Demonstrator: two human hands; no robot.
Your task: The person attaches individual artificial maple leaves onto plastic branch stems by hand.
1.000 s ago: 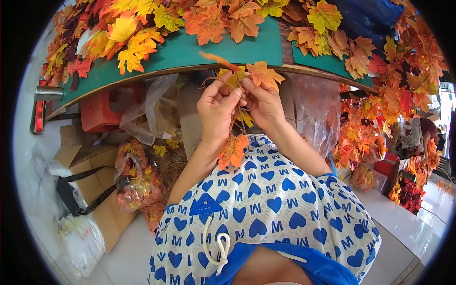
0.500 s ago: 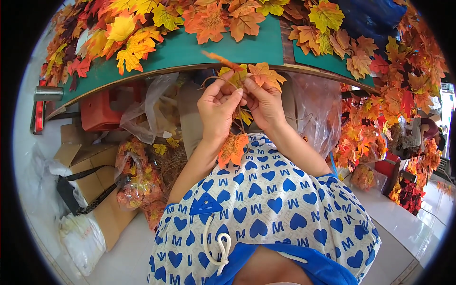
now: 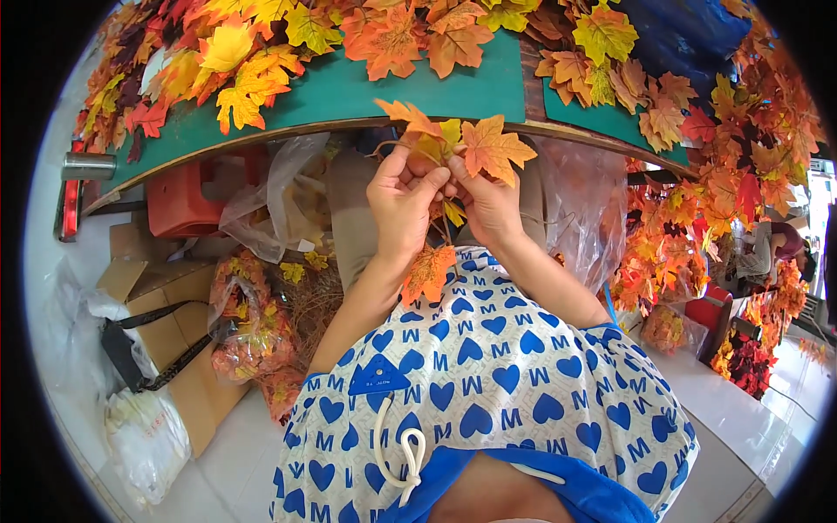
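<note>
Just below the table's front edge, my left hand [image 3: 398,202] and my right hand [image 3: 494,209] meet, with thumbs and fingers pinched on a thin brown stem of an artificial maple leaf garland. An orange maple leaf [image 3: 497,148] fans out beyond my right fingers. Another orange leaf [image 3: 408,115] sticks up above my left fingertips, beside a yellow-green one [image 3: 450,131]. Below the hands the stem trails down to a small yellow leaf [image 3: 453,213] and an orange leaf [image 3: 427,274] against my patterned shirt. The exact pinch point is hidden by the fingers.
Loose maple leaves [image 3: 384,44] lie along the green-topped table [image 3: 323,91]. Under it at left are a red stool [image 3: 179,205], a cardboard box [image 3: 196,383] and bagged leaves [image 3: 253,340]. Clear plastic [image 3: 584,192] hangs at right, near piled leaves [image 3: 663,253] and a blue bag [image 3: 680,35].
The orange leaf by my right fingers has swung right and turned its broad face into view. The upper-left orange leaf shows wider than before. Both hands stay pinched in nearly the same place.
</note>
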